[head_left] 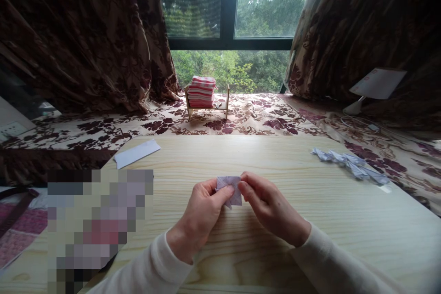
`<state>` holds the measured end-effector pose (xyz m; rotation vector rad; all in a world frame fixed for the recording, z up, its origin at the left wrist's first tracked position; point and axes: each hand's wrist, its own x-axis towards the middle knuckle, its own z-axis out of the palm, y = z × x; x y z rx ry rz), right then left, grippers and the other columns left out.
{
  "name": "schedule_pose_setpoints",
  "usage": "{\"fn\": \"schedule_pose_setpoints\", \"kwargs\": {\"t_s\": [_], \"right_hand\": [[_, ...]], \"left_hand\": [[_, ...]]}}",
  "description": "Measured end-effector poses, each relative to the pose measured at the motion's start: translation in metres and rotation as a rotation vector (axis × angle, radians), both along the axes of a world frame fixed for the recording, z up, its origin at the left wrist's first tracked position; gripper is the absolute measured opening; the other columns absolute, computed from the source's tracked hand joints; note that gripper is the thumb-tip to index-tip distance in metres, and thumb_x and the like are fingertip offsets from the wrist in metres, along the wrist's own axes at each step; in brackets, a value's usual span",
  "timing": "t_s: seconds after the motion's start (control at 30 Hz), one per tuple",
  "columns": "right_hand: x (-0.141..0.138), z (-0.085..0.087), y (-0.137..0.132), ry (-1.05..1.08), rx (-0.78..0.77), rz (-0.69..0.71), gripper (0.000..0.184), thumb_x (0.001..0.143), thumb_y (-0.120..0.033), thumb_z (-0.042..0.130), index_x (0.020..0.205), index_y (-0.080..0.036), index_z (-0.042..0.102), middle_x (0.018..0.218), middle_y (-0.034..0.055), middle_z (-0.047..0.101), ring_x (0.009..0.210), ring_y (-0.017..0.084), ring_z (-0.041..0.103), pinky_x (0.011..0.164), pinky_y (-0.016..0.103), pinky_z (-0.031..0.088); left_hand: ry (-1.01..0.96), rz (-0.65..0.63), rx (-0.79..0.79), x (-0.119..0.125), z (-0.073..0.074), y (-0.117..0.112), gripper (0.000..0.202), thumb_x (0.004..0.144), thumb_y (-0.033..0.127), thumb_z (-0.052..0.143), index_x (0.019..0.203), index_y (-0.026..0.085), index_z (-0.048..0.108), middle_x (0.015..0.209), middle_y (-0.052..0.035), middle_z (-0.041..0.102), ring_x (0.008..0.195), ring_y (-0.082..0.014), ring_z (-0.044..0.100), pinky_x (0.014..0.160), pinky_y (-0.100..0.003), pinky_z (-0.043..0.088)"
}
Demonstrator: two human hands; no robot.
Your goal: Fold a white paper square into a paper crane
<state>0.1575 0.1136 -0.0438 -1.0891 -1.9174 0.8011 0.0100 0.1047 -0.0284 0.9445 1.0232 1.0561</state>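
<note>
A small folded piece of paper (pixel 235 196), pale lilac-white with creases, is held above the wooden table (pixel 275 257). My left hand (pixel 203 206) is closed on its left side, the thumb lying flat across its face. At the upper right corner, my right hand (pixel 263 202) pinches the paper's edge between thumb and fingers. A pointed flap sticks out at the lower left of the paper. The fingers behind the paper are hidden.
Several folded white paper pieces (pixel 351 164) lie in a row at the right edge. A flat stack of white paper strips (pixel 138 153) rests at the far left. Pixelation covers something at left. Beyond stand a small rack (pixel 227 101) with striped cloths (pixel 201 93) and a lamp (pixel 377 83).
</note>
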Motion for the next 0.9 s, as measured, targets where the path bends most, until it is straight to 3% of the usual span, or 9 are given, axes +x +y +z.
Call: {"fn": "schedule_pose_setpoints", "kwargs": {"t_s": [0.17, 0.33, 0.57, 0.7, 0.8, 0.9], "right_hand": [[0.004, 0.003, 0.004, 0.035, -0.107, -0.039, 0.036, 0.094, -0.041, 0.036, 0.065, -0.021, 0.042, 0.063, -0.0018, 0.043, 0.060, 0.013, 0.042, 0.057, 0.026, 0.035], [0.002, 0.004, 0.002, 0.089, -0.093, -0.016, 0.029, 0.090, -0.039, 0.047, 0.068, -0.020, 0.044, 0.062, -0.0035, 0.041, 0.058, 0.012, 0.038, 0.053, 0.025, 0.033], [0.006, 0.012, 0.004, 0.189, -0.142, -0.036, 0.036, 0.093, -0.040, 0.040, 0.065, -0.019, 0.048, 0.064, -0.0012, 0.049, 0.062, 0.012, 0.047, 0.058, 0.024, 0.041], [0.005, 0.008, 0.005, 0.225, -0.144, 0.000, 0.023, 0.090, -0.037, 0.050, 0.077, -0.018, 0.057, 0.073, 0.0014, 0.060, 0.069, 0.015, 0.056, 0.064, 0.027, 0.047], [0.005, 0.004, 0.007, 0.256, 0.018, -0.080, 0.012, 0.089, -0.028, 0.055, 0.083, -0.019, 0.059, 0.075, 0.0016, 0.061, 0.068, 0.015, 0.057, 0.063, 0.027, 0.048], [0.009, 0.006, 0.009, 0.178, 0.395, -0.263, 0.006, 0.087, -0.016, 0.057, 0.087, -0.020, 0.061, 0.083, 0.0027, 0.059, 0.072, 0.014, 0.056, 0.064, 0.028, 0.048]], "left_hand": [[0.050, 0.046, 0.065, -0.001, -0.001, 0.001, 0.017, 0.070, 0.026, 0.069, 0.074, 0.012, 0.076, 0.068, -0.0050, 0.072, 0.068, -0.0160, 0.059, 0.066, -0.025, 0.044], [0.021, 0.009, 0.077, 0.000, -0.002, -0.001, 0.020, 0.071, 0.028, 0.071, 0.082, 0.012, 0.077, 0.072, -0.0062, 0.073, 0.072, -0.0191, 0.062, 0.071, -0.029, 0.046], [-0.082, -0.055, 0.058, -0.001, -0.002, 0.000, 0.020, 0.076, 0.025, 0.065, 0.087, 0.013, 0.077, 0.080, -0.0070, 0.074, 0.081, -0.0192, 0.062, 0.084, -0.030, 0.044], [-0.025, -0.033, 0.061, -0.002, 0.001, 0.001, 0.023, 0.076, 0.027, 0.066, 0.091, 0.013, 0.076, 0.081, -0.0069, 0.073, 0.081, -0.0189, 0.060, 0.078, -0.029, 0.043], [0.080, 0.035, 0.098, -0.007, 0.006, 0.004, 0.024, 0.072, 0.027, 0.069, 0.092, 0.014, 0.075, 0.083, -0.0059, 0.072, 0.081, -0.0178, 0.058, 0.076, -0.028, 0.042], [0.156, 0.222, 0.124, -0.011, 0.011, 0.007, 0.024, 0.072, 0.031, 0.071, 0.089, 0.015, 0.075, 0.086, -0.0056, 0.071, 0.082, -0.0174, 0.055, 0.079, -0.029, 0.041]]}}
